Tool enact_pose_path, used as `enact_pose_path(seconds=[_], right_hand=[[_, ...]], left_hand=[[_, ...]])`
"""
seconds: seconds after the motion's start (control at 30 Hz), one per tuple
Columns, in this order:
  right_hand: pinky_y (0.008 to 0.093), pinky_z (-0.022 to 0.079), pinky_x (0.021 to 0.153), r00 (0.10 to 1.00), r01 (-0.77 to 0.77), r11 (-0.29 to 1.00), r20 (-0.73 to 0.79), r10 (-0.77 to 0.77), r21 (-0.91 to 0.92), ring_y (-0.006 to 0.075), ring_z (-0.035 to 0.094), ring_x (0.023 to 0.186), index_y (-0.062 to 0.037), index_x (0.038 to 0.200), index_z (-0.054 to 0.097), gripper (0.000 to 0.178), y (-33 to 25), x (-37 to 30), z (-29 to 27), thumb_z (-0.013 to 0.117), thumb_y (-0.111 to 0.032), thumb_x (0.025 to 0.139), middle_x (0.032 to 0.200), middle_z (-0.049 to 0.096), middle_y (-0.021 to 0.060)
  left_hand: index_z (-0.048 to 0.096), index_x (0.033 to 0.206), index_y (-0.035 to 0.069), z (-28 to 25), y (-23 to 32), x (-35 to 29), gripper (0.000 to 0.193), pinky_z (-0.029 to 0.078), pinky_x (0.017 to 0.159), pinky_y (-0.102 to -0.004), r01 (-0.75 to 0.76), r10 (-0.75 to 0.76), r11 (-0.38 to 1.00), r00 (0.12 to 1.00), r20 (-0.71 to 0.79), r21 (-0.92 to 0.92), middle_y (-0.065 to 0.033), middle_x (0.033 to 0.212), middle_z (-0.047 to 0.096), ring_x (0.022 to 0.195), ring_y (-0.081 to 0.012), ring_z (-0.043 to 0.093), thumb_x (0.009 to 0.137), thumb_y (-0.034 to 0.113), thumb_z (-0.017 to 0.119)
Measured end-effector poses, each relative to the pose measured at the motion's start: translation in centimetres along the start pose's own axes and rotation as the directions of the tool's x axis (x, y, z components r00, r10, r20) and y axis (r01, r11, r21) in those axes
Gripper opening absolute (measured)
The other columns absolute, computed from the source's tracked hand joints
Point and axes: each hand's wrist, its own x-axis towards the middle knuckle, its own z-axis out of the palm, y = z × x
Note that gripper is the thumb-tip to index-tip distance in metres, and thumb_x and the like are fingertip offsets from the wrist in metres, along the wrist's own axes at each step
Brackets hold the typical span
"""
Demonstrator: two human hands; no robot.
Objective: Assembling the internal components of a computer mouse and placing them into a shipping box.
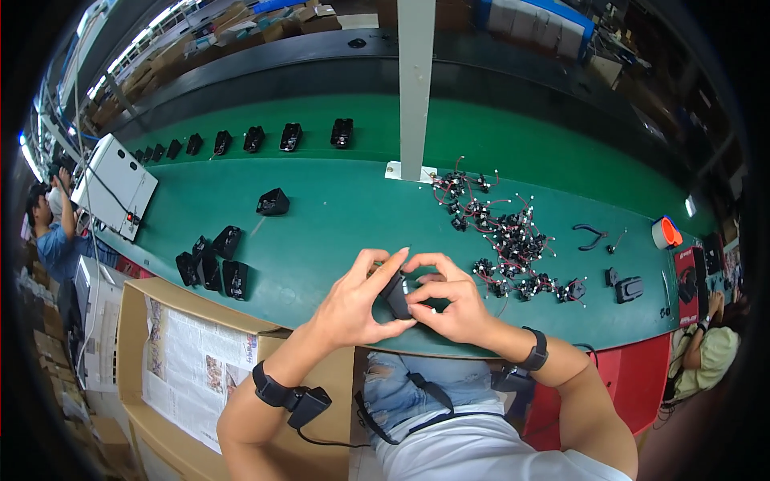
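Counted: 1 post [415, 88] | left of post: at least 13 black cases [342, 135] | nearer than post: 1 dark piece [394, 298] held in 2 hands [351, 305] | right: 1 pliers [601, 235]; wired parts [517, 240] heaped past counting

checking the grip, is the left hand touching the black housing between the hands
Touching. The head view shows it: the left hand curves around the left side of the black housing, a digit lying along its upper edge with no gap.

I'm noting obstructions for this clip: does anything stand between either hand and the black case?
Nothing visible does. The left hand grips the black case directly, and the right hand has fingers against it. The wired parts lie apart, to the right.
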Motion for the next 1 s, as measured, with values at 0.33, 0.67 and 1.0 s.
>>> enact_pose_path(seconds=[0.33, 0.67, 1.0], right_hand=[[0.0406, 0.039, 0.102, 0.914, -0.39, 0.617, 0.366, 0.173, 0.683, 0.0309, 0.036, 0.134, 0.0039, 0.096, 0.069, 0.016, 1.0, 0.1, -0.8, 0.065, -0.008, 0.086, 0.145, 0.033, 0.0229], [0.0308, 0.05, 0.084, 0.799, -0.59, 0.241, 0.515, 0.311, 0.771, 0.0182, 0.059, 0.098, 0.0072, 0.092, 0.068, 0.022, 1.2, -1.0, -0.6, 0.064, -0.014, 0.089, 0.128, 0.052, 0.019], [0.029, 0.048, 0.078, 0.834, -0.538, 0.364, 0.417, 0.361, 0.76, 0.0156, 0.058, 0.09, 0.0033, 0.094, 0.066, 0.024, -0.5, -0.6, -1.1, 0.061, -0.02, 0.092, 0.103, 0.062, 0.0099]], left_hand=[[0.049, 0.131, 0.003, -0.3, 0.9, 0.3, 0.082, 0.054, 0.065, -0.0342, -0.072, 0.092, 0.978, 0.991, -0.098, 0.194, -0.0138, 0.112, 0.049, 0.083, -0.0263, 0.062, 0.066, 0.041, 0.08], [0.058, 0.102, 0.004, 0.1, 2.3, 0.0, 0.062, 0.053, 0.052, -0.0306, -0.119, 0.168, 0.934, 0.978, -0.12, 0.338, -0.0059, 0.099, 0.054, 0.063, -0.0198, 0.064, 0.07, 0.055, 0.071], [0.058, 0.095, 0.003, 1.4, 1.5, -0.4, 0.062, 0.054, 0.05, -0.0301, -0.089, 0.158, 0.929, 0.973, -0.166, 0.358, -0.0062, 0.097, 0.059, 0.063, -0.0201, 0.065, 0.065, 0.052, 0.078]])
